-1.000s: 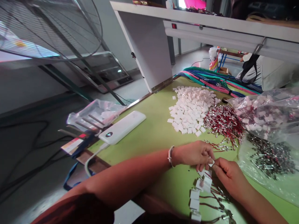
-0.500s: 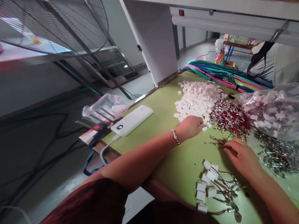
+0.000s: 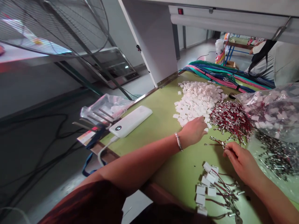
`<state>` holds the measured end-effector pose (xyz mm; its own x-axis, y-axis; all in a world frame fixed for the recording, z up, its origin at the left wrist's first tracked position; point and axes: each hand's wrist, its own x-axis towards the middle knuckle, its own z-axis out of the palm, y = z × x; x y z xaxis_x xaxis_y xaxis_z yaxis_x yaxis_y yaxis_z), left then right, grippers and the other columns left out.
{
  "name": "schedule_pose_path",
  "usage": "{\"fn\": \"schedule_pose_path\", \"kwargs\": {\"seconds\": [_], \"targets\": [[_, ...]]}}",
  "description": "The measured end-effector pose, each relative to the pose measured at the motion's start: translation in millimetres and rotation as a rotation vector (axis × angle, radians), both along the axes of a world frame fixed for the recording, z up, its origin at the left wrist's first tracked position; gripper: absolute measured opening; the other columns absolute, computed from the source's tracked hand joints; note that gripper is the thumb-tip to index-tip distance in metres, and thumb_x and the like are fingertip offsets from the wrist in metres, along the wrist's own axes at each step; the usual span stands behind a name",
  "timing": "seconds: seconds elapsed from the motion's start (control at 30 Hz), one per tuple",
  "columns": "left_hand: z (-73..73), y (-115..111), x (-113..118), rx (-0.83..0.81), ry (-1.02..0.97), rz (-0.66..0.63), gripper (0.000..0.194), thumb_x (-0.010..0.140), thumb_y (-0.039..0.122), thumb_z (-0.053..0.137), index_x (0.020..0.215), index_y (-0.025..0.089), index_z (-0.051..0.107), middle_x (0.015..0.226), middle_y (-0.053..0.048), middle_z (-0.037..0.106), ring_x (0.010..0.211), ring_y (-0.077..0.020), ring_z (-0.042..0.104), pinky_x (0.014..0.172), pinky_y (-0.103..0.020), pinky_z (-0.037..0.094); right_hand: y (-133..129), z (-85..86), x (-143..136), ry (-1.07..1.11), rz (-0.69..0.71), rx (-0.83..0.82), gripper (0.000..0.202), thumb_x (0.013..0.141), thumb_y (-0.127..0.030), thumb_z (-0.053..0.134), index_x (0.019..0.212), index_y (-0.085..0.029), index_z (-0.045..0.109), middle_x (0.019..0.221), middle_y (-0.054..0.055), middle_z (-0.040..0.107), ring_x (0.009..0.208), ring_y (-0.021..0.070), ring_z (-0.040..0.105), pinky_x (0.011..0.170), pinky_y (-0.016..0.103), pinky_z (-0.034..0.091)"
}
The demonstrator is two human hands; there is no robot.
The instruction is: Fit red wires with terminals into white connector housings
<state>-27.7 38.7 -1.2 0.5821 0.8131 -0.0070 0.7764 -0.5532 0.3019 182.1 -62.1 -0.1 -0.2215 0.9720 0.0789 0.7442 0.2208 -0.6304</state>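
My left hand (image 3: 195, 130) is at the near edge of a pile of white plastic connector housings (image 3: 195, 102). Its fingers are closed at a small white housing (image 3: 206, 130), partly covered by the fingertips. My right hand (image 3: 240, 158) pinches a short crimped wire (image 3: 223, 145) between thumb and forefinger, beside a few loose wires on the table. Just beyond lies a heap of red and dark wires with metal terminals (image 3: 230, 118). Nearer to me, several housings with wires fitted (image 3: 210, 179) lie in a loose group.
A white power bank (image 3: 132, 121) with a cable lies on the left of the green table (image 3: 161, 113). Clear bags of parts (image 3: 275, 109) fill the right side. Bundled coloured cables (image 3: 217, 73) cross the back. A fan (image 3: 70, 28) stands left; another person (image 3: 277, 62) is beyond.
My left hand has shifted slightly right and toward me at the pile's edge. My right thumb and forefinger have closed together on a wire.
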Motion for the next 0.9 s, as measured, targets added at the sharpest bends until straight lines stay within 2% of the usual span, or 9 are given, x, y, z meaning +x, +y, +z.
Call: {"fn": "schedule_pose_path", "kwargs": {"seconds": [0.1,0.17,0.27,0.33,0.5,0.6,0.73,0.8,0.9], "targets": [[-2.9,1.4,0.4,-0.01,0.011,-0.079,0.02,0.091,0.022,0.057,0.106,0.011,0.065,0.105,-0.013,0.062,0.099,-0.0258,0.058,0.085,-0.037,0.047,1.9,9.9,1.3,0.202,-0.07,-0.137,0.019,0.087,-0.035,0.046,0.074,-0.022,0.053,0.063,-0.001,0.055,0.058,0.0147,0.052,0.056,0.027,0.042],[-3.0,2.2,-1.1,-0.039,-0.027,-0.074,0.021,0.091,0.019,0.055,0.108,0.011,0.064,0.102,-0.012,0.065,0.095,-0.0252,0.06,0.082,-0.038,0.047,2.9,10.1,2.9,0.275,-0.106,-0.174,0.019,0.085,-0.036,0.049,0.075,-0.021,0.057,0.064,-0.001,0.056,0.061,0.0146,0.053,0.059,0.027,0.043],[2.5,0.4,-4.7,-0.043,-0.228,-0.055,0.033,0.09,0.017,0.054,0.122,0.018,0.061,0.102,-0.01,0.067,0.093,-0.0225,0.06,0.082,-0.036,0.047,3.0,6.3,5.2,0.32,-0.15,-0.191,0.021,0.084,-0.038,0.053,0.079,-0.02,0.064,0.067,-0.001,0.059,0.064,0.0144,0.054,0.061,0.027,0.043],[8.8,-4.3,-5.8,-0.075,-0.414,-0.068,0.034,0.089,0.018,0.055,0.122,0.021,0.064,0.099,-0.007,0.068,0.089,-0.0187,0.06,0.082,-0.033,0.046,2.2,4.8,4.8,0.332,-0.161,-0.187,0.024,0.083,-0.04,0.054,0.078,-0.02,0.065,0.066,-0.001,0.059,0.062,0.0141,0.052,0.059,0.027,0.042],[13.7,-25.8,3.5,-0.472,-0.691,-0.1,0.015,0.08,0.029,0.066,0.085,0.018,0.075,0.077,-0.003,0.07,0.068,-0.0112,0.057,0.065,-0.023,0.045,-0.8,4.4,-3.3,0.291,-0.198,-0.131,0.027,0.081,-0.039,0.052,0.062,-0.02,0.055,0.055,-0.004,0.047,0.053,0.0117,0.043,0.05,0.023,0.034],[6.6,-36.0,13.1,-0.667,-0.775,0.01,0.018,0.076,0.032,0.069,0.081,0.015,0.074,0.069,-0.002,0.069,0.059,-0.0089,0.052,0.055,-0.021,0.041,-3.7,2.8,-9.2,0.213,-0.233,-0.036,0.027,0.082,-0.037,0.05,0.061,-0.021,0.052,0.05,-0.005,0.044,0.048,0.0107,0.039,0.047,0.023,0.03],[2.0,-39.2,18.5,-0.712,-0.843,0.052,0.015,0.072,0.031,0.072,0.077,0.016,0.074,0.069,-0.001,0.068,0.06,-0.0089,0.051,0.056,-0.021,0.04,-9.4,3.8,-15.7,0.051,-0.15,0.101,0.025,0.084,-0.032,0.049,0.061,-0.021,0.053,0.051,-0.003,0.049,0.048,0.0112,0.042,0.048,0.024,0.031],[4.0,-38.4,17.6,-0.796,-0.894,0.051,0.014,0.073,0.03,0.07,0.071,0.016,0.072,0.067,-0.001,0.067,0.059,-0.0082,0.05,0.057,-0.021,0.04,-12.3,6.2,-17.7,0.076,-0.117,0.13,0.025,0.086,-0.032,0.049,0.065,-0.021,0.056,0.054,-0.002,0.053,0.05,0.0119,0.045,0.05,0.024,0.034],[7.5,-38.6,15.9,-0.992,-1.001,0.069,0.021,0.074,0.036,0.072,0.069,0.015,0.07,0.059,0.002,0.06,0.048,-0.0047,0.036,0.046,-0.02,0.027,-15.3,8.9,-19.0,0.209,-0.147,0.115,0.024,0.089,-0.035,0.05,0.072,-0.021,0.06,0.057,-0.002,0.055,0.052,0.0124,0.048,0.052,0.023,0.038]]}}
